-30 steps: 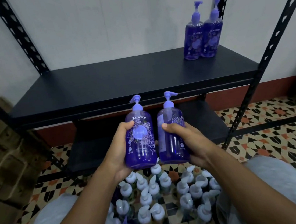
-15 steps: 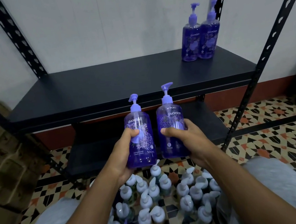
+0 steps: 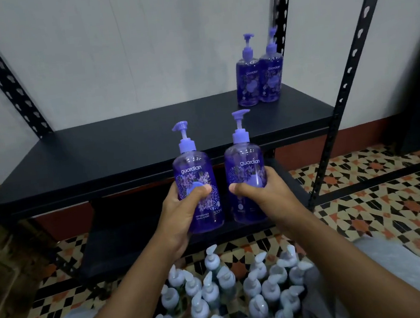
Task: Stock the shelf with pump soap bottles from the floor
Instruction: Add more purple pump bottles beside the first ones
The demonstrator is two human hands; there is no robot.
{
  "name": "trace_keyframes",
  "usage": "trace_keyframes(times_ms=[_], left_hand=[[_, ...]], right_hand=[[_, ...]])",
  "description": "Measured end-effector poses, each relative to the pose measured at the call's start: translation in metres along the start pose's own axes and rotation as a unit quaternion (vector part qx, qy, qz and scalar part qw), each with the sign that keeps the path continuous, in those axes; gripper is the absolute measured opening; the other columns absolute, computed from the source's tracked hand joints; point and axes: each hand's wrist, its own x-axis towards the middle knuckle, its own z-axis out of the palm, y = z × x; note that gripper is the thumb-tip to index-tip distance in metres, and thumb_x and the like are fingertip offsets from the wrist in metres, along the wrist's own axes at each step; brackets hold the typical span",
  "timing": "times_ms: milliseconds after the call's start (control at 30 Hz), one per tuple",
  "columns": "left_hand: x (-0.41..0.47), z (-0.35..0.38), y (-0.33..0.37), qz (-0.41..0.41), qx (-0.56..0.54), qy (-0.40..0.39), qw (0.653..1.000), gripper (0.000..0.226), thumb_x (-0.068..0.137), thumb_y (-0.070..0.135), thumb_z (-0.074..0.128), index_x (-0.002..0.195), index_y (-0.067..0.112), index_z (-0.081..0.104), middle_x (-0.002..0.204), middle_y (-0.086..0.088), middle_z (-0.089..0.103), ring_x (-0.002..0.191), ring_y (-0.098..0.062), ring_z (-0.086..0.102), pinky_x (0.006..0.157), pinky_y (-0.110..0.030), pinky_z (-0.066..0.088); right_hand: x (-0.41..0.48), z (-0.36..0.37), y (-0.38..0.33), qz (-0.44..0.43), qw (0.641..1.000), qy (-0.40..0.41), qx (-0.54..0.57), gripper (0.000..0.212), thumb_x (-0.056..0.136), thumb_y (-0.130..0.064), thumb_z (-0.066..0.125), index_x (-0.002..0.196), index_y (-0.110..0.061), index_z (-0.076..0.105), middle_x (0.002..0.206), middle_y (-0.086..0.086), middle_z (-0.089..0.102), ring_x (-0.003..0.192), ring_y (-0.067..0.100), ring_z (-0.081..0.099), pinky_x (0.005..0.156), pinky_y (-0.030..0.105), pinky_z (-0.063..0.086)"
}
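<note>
My left hand [image 3: 180,211] grips a purple pump soap bottle [image 3: 197,170] upright, thumb across its label. My right hand [image 3: 261,192] grips a second purple pump bottle [image 3: 244,160] beside it, a small gap between the two. Both are held in front of the black shelf board [image 3: 124,147], their pump heads about level with its front edge. Two matching purple bottles [image 3: 259,76] stand together at the shelf's back right. On the floor below my arms stands a cluster of several pump bottles [image 3: 230,291] with pale caps.
Black perforated uprights frame the shelf, one at the front right [image 3: 345,77] and one at the back left [image 3: 0,72]. A lower black shelf board [image 3: 124,243] sits near the patterned tile floor [image 3: 390,207]. My knees in grey fabric flank the floor bottles. A grey wall is behind.
Both hands have lifted their bottles up and forward toward the shelf edge, and the right bottle has turned so its label faces me. The view has tilted slightly.
</note>
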Motion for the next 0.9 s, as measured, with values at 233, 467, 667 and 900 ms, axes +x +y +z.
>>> trace_keyframes(times_ms=[233, 467, 667, 900], left_hand=[[0.051, 0.054, 0.031, 0.047, 0.039, -0.036, 0.998, 0.059, 0.060, 0.034, 0.089, 0.111, 0.015, 0.070, 0.097, -0.006, 0.078, 0.086, -0.022, 0.075, 0.078, -0.039, 0.058], [0.110, 0.110, 0.058, 0.083, 0.011, -0.056, 0.995, 0.063, 0.055, 0.044, 0.087, 0.109, 0.016, 0.072, 0.100, -0.010, 0.077, 0.088, -0.025, 0.073, 0.085, -0.044, 0.061], [0.156, 0.139, 0.056, 0.065, -0.018, -0.067, 0.995, 0.063, 0.061, 0.039, 0.087, 0.116, 0.015, 0.071, 0.108, -0.014, 0.077, 0.093, -0.029, 0.075, 0.085, -0.045, 0.060], [0.179, 0.149, 0.041, 0.029, -0.071, -0.072, 0.994, 0.058, 0.075, 0.031, 0.083, 0.127, 0.012, 0.065, 0.104, -0.011, 0.074, 0.087, -0.024, 0.072, 0.078, -0.042, 0.058]], right_hand=[[0.048, -0.042, -0.053, -0.076, 0.996, 0.041, -0.009, 0.061, 0.070, -0.025, 0.092, 0.120, -0.020, 0.057, 0.111, 0.003, 0.072, 0.095, 0.017, 0.074, 0.087, 0.042, 0.061], [0.124, -0.098, -0.087, -0.145, 0.982, 0.115, -0.034, 0.056, 0.073, -0.026, 0.090, 0.121, -0.022, 0.061, 0.108, -0.004, 0.073, 0.095, 0.014, 0.073, 0.073, 0.025, 0.059], [0.183, -0.135, -0.075, -0.157, 0.974, 0.146, -0.073, 0.057, 0.073, -0.028, 0.091, 0.120, -0.026, 0.060, 0.112, -0.007, 0.071, 0.099, 0.010, 0.069, 0.074, 0.018, 0.054], [0.212, -0.150, -0.062, -0.162, 0.972, 0.141, -0.098, 0.075, 0.072, -0.029, 0.092, 0.136, -0.022, 0.051, 0.121, -0.007, 0.067, 0.108, 0.010, 0.066, 0.096, 0.033, 0.055]])
